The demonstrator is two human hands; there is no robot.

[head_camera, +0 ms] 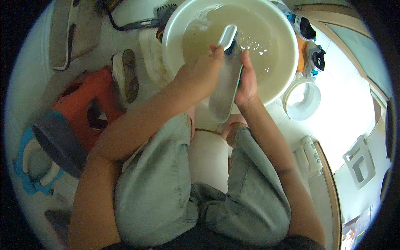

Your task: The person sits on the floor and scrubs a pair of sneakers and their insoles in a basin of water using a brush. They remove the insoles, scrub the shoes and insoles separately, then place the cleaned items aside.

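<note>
My left hand [200,75] grips a small scrub brush by its white plastic handle [229,32]. Its dark bristles press on the upper end of a grey shoe insole [222,90] with a thin teal edge. Along the insole's right side, my right hand [247,81] holds it, thumb pointing up. Both hands are over the near part of a large white plastic basin [292,47]. Cloudy, yellowish water [265,37] fills much of the basin, with foam [207,14] at its upper left. The insole's lower end reaches past the near rim towards my feet.
Left of the basin are a canvas shoe [125,75] on its side, a pale shoe [151,54] and a long-handled black brush [165,15]. A red plastic item [93,90] lies nearer. Sneakers [315,59], a white bucket [302,103] and a bottle [312,153] stand right.
</note>
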